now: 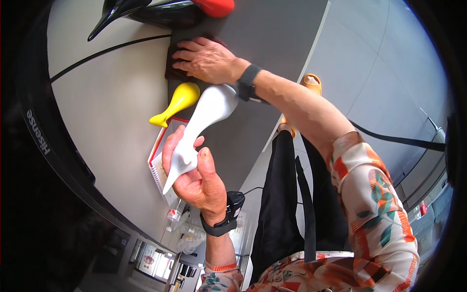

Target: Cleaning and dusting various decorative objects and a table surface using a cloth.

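Note:
My left hand (197,179) is closed around the narrow upper part of a glossy white bird-shaped figurine (215,104). Its pointed beak juts past the fingers, and its wide rounded end lies close to my right wrist. My right hand (208,60) rests palm down over a dark, reddish-brown item (177,69), perhaps a cloth, at the edge of the dark grey surface; whether the fingers grip it is hidden. Between the hands, a smaller yellow figurine (182,98) of similar shape is beside the white one.
Glossy black figurines (160,14) and a red rounded object (219,6) are at the top. A spiral-bound notebook or calendar (157,160) with a red edge lies behind my left hand. A black cable (109,53) crosses the pale surface, beside a Hisense screen (40,127). A plastic bottle (175,213) is lower down.

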`<state>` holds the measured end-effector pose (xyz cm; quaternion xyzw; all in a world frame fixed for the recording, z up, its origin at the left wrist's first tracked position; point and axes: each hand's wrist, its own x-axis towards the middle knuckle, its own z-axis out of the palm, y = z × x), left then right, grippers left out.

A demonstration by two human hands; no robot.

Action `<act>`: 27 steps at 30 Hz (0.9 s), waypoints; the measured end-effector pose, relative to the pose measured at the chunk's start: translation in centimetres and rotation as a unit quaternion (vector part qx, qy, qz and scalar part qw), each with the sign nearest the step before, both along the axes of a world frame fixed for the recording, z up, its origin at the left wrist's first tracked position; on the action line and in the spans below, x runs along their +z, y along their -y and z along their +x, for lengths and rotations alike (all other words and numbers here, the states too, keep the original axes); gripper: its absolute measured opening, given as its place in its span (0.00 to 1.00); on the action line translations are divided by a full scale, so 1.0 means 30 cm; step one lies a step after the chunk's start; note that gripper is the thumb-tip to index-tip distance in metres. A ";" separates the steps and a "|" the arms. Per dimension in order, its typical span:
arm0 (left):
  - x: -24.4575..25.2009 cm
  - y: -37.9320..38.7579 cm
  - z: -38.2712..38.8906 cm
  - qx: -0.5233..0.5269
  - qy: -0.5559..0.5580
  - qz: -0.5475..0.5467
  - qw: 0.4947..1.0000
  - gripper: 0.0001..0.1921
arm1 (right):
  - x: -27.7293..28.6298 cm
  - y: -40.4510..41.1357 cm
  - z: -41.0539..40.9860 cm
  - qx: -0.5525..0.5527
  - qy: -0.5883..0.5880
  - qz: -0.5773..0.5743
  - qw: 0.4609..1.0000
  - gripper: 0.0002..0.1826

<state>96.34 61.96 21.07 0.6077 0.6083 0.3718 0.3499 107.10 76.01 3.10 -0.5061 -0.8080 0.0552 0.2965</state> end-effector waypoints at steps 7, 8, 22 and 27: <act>0.016 -0.061 0.022 0.014 -0.035 0.034 0.999 0.20 | 0.039 -0.042 -0.024 -0.028 0.021 0.001 0.999 0.19; 0.018 -0.067 0.014 0.011 -0.017 0.022 1.000 0.21 | 0.030 -0.037 -0.023 -0.027 0.022 0.000 0.999 0.19; -0.053 -0.208 -0.081 0.011 -0.006 0.019 1.000 0.19 | -0.051 0.162 0.182 -0.056 0.021 -0.042 0.997 0.21; -0.123 -0.270 -0.091 0.040 0.007 0.030 0.999 0.21 | -0.098 0.250 0.261 -0.093 0.041 -0.057 0.993 0.22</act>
